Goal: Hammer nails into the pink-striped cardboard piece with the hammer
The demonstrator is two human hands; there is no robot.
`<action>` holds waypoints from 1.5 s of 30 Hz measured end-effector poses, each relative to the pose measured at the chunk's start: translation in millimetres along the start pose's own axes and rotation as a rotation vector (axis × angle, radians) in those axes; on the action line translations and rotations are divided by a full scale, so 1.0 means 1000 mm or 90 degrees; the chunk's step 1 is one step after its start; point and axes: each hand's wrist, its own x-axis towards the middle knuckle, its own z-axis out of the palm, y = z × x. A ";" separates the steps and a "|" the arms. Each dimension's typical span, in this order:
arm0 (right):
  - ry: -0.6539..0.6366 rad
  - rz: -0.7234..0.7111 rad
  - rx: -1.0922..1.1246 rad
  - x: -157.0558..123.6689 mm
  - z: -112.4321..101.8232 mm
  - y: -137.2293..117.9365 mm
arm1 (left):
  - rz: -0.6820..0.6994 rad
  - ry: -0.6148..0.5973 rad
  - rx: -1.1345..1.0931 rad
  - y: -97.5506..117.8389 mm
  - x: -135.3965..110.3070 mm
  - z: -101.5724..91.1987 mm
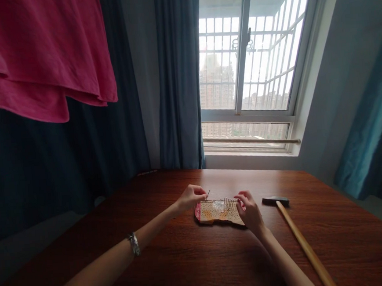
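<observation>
One board (206,215), dotted and orange-patched, markings too small to read, on table (171,268), toward 5 o'clock of mid-view. Its 3 o'clock end partly hidden behind right hand (250,213); fingers curled by upright nails (229,202), can't tell if gripping any. Left hand (191,198) at board's 10 o'clock corner, fingertips pinched on thin nail (209,192). Hammer (284,210) at 3 o'clock, handle end cut off.
</observation>
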 end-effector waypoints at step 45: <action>0.022 0.237 0.290 0.009 0.016 0.037 | 0.077 0.007 -0.179 -0.023 0.072 0.102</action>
